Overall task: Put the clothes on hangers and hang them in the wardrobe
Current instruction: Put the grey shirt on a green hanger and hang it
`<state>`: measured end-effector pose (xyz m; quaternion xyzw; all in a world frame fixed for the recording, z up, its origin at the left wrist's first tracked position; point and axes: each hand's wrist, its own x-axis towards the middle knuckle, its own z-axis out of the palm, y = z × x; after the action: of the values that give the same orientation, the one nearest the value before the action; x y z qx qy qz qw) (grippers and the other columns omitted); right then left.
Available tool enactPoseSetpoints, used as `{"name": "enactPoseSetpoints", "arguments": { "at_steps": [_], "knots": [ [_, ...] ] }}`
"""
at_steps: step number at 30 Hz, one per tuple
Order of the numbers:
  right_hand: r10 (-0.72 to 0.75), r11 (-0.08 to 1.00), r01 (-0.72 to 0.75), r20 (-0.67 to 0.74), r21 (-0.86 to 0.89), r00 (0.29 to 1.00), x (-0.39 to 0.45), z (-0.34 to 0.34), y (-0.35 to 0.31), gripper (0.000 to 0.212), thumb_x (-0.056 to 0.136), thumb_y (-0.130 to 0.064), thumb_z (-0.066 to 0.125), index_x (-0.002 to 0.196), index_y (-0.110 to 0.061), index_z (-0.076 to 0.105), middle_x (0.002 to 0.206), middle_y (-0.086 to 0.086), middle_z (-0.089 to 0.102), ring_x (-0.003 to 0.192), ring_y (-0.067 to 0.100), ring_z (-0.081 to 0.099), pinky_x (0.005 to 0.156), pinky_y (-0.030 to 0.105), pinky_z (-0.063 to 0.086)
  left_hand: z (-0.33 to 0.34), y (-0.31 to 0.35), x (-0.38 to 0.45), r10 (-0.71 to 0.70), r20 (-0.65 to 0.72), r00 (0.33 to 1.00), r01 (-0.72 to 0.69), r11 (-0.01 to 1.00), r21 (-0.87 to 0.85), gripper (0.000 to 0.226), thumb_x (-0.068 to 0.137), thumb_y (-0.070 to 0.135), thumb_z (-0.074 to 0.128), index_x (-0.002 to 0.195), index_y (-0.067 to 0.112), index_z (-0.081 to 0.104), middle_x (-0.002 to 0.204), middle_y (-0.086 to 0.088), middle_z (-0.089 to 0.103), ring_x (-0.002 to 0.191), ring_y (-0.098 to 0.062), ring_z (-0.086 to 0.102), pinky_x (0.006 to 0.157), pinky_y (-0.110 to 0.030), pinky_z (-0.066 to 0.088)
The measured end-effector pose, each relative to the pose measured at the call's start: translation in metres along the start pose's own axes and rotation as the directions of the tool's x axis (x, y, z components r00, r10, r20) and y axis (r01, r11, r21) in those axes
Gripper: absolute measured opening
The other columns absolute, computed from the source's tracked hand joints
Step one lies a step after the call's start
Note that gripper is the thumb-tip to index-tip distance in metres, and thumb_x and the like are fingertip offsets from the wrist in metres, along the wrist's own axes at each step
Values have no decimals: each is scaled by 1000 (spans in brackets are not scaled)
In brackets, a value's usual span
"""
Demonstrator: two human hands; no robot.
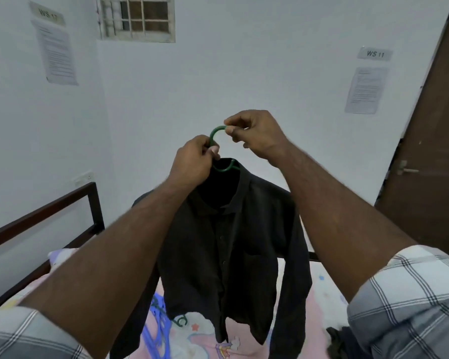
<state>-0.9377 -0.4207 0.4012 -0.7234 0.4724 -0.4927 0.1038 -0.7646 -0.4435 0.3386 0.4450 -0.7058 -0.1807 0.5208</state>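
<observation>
We hold the black shirt (233, 244) up over the bed (319, 296) on its green hanger (216, 132): our left hand (192, 164) pinches the hook's stem, our right hand (254, 136) pinches its tip; we judge it best to keep the hook level so the collar sits centred before carrying it to the wardrobe

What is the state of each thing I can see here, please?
black shirt: on the hanger, buttoned, held up over the bed
green hanger: hook held by both hands
left hand: grips hook base
right hand: pinches hook tip
brown door: shut
</observation>
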Motion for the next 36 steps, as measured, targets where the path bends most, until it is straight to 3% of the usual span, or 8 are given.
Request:
{"name": "enactPoseSetpoints", "arguments": {
  "at_steps": [5, 10, 16, 22, 27, 30, 33, 36],
  "knots": [
    [266, 952, -269, -38, -146, 963, -57, -49, 85, 32, 82, -38, 80, 110, -23, 74, 102, -8, 73, 99, 9, 67, 92, 30, 52, 4, -7, 9, -93, -60, 994, 85, 990, -115, 15, 97, 27, 57, 86, 29, 67, 77, 16, 75, 85, -7, 70, 89, -34, 56],
    [400, 903, -365, 135, -226, 907, -101, -54, 141, 24, 74, -26, 87, 95, -24, 75, 93, -5, 74, 96, 18, 69, 88, 36, 56, 7, -3, 18, -126, -55, 991, 116, 981, -157, 15, 97, 29, 56, 89, 27, 68, 78, 13, 75, 85, -12, 72, 86, -38, 59],
    [340, 920, -325, 32, -221, 940, -86, -82, 149, 28, 83, -4, 76, 93, -30, 76, 79, -6, 76, 85, 15, 73, 88, 36, 59, -13, -7, 24, -141, -119, 983, 129, 986, -102, 18, 101, 26, 53, 88, 28, 67, 73, 10, 72, 78, -12, 67, 85, -36, 55],
    [179, 957, -183, -37, -226, 983, -66, -83, 138, 25, 86, -6, 74, 101, -25, 77, 87, -16, 72, 88, 4, 69, 88, 21, 52, -20, -3, 20, -110, -132, 985, 111, 994, -1, 17, 100, 28, 53, 91, 29, 66, 74, 11, 72, 75, -13, 65, 70, -30, 50],
    [213, 933, -196, 24, -303, 977, -63, -80, 140, 28, 84, -3, 75, 103, -23, 76, 90, -9, 73, 87, 2, 68, 83, 16, 50, -26, -2, 16, -130, -124, 984, 127, 991, -39, 17, 101, 26, 52, 91, 29, 66, 74, 9, 73, 71, -11, 63, 70, -31, 50],
    [212, 937, -223, -71, -270, 975, -59, -80, 137, 35, 83, 2, 70, 106, -24, 76, 99, -7, 73, 90, 4, 65, 75, 4, 41, -22, -1, 11, -118, -95, 989, 116, 993, -17, 18, 101, 27, 52, 92, 29, 67, 73, 10, 72, 66, -10, 59, 64, -28, 46],
    [254, 904, -229, 22, -361, 967, -60, -71, 131, 46, 83, 9, 56, 109, -24, 76, 108, -7, 73, 98, 7, 64, 82, 11, 43, -18, 2, 7, -123, -106, 987, 117, 991, -65, 17, 101, 26, 52, 94, 28, 68, 72, 9, 72, 68, -8, 61, 67, -26, 48],
    [174, 977, -181, -66, -115, 983, -59, -57, 109, 27, 90, -9, 65, 107, -26, 76, 103, -15, 73, 101, 1, 67, 91, 18, 48, -12, 5, 3, -125, -98, 987, 113, 986, -119, 16, 101, 24, 54, 96, 25, 69, 73, 8, 72, 69, -7, 62, 68, -26, 49]
  ]
}}
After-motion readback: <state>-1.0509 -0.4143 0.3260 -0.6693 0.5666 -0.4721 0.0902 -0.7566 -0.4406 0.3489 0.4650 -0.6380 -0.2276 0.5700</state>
